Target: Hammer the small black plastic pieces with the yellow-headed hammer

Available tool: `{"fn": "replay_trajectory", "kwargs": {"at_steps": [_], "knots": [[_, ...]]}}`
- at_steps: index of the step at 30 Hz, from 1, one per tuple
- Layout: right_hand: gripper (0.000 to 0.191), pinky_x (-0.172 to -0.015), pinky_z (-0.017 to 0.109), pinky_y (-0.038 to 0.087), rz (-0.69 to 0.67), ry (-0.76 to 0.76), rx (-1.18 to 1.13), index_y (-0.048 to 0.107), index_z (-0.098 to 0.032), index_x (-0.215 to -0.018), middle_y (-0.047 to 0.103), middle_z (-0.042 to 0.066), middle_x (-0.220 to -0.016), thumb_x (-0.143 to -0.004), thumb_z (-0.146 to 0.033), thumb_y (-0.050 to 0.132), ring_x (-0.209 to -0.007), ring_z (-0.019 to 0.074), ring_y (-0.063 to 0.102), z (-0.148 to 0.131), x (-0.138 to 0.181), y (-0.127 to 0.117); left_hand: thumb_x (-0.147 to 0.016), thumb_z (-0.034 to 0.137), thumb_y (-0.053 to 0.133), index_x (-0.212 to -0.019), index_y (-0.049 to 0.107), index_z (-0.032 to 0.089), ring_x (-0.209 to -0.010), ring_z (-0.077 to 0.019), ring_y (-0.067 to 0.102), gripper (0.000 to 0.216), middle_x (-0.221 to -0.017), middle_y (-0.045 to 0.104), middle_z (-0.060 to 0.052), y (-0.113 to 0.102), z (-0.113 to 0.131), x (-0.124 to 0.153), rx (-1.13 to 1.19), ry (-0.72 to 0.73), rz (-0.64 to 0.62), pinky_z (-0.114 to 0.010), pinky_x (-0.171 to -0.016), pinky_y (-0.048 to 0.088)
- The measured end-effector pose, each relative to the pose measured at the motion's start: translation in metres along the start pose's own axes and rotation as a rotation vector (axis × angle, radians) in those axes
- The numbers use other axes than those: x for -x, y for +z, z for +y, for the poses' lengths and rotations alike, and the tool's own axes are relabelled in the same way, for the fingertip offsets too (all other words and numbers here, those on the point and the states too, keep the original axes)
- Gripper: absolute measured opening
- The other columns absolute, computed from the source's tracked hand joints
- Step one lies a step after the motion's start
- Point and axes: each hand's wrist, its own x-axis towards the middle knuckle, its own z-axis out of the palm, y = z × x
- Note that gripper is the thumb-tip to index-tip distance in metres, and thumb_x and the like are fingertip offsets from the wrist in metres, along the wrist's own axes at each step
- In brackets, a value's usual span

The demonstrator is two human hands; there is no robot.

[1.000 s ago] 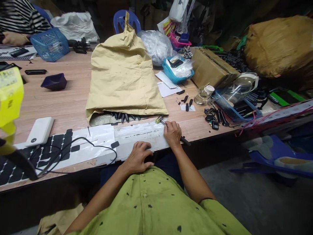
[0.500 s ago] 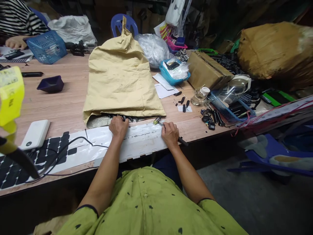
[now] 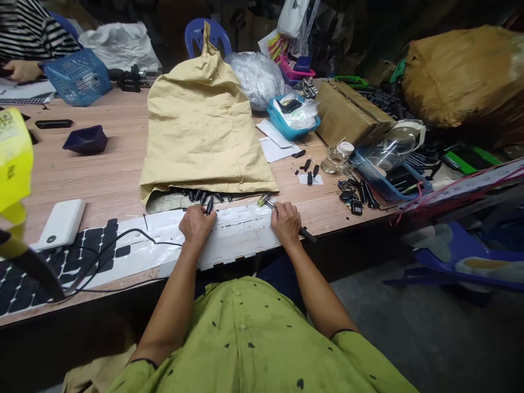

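My left hand (image 3: 196, 225) is closed on a small black piece (image 3: 209, 205) with a tapered body, pinched between thumb and fingers at the front edge of the cloth sack. More black pieces (image 3: 199, 195) like it lie under the raised edge of the beige sack (image 3: 204, 125), on a grey surface. In my right hand (image 3: 286, 222) is a small hammer (image 3: 267, 201), its yellowish, metallic head pointing left and its black handle end sticking out to the right. Both hands rest above a white sheet (image 3: 237, 232) along the table's front edge.
At left are a white power bank (image 3: 62, 222), a black cable (image 3: 118, 240) and a dark purple tray (image 3: 85, 140). Several small black parts (image 3: 310, 177), a glass jar (image 3: 338, 158) and a blue basket (image 3: 395, 180) stand right. Across the table, a person's hand (image 3: 24, 71) is visible.
My left hand has drawn back slightly from under the sack's edge, and a black piece now shows in its fingers. My right hand keeps the hammer in nearly the same place.
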Motion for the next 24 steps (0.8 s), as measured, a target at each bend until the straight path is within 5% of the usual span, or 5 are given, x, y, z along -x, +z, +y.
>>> {"fn": "replay_trajectory", "kwargs": {"at_steps": [4,11,24], "knots": [[0.025,-0.073,0.032,0.035,-0.002,0.002,0.0,0.071,-0.022,-0.11,0.062,0.009,-0.097,-0.094,-0.018,0.054,-0.09,0.0238,0.05,0.0,0.0,-0.001,-0.083,0.036,0.064,-0.091,0.073,0.023,-0.095,-0.0301,0.069,0.018,-0.102,0.074,-0.009,0.006,-0.01,0.003,0.065,0.113,0.019,-0.038,-0.076,0.051],[0.024,-0.073,0.032,0.035,-0.015,0.004,-0.004,0.071,-0.023,-0.111,0.061,0.009,-0.098,-0.094,-0.019,0.054,-0.092,0.0239,0.05,0.001,0.0,0.001,-0.081,0.032,0.066,-0.094,0.075,0.025,-0.084,-0.0209,0.065,0.018,-0.093,0.071,-0.002,0.029,-0.02,0.021,0.197,0.624,-0.188,-0.032,-0.079,0.051],[0.035,-0.085,0.031,0.053,0.005,-0.094,-0.432,0.072,-0.022,-0.123,0.07,0.009,-0.101,-0.099,-0.021,0.045,-0.095,0.0212,0.065,-0.009,0.02,-0.031,-0.083,0.028,0.067,-0.097,0.076,0.024,-0.086,-0.0224,0.065,0.017,-0.088,0.07,-0.004,0.048,-0.022,0.019,0.307,0.732,-0.138,-0.035,-0.083,0.051]]}}
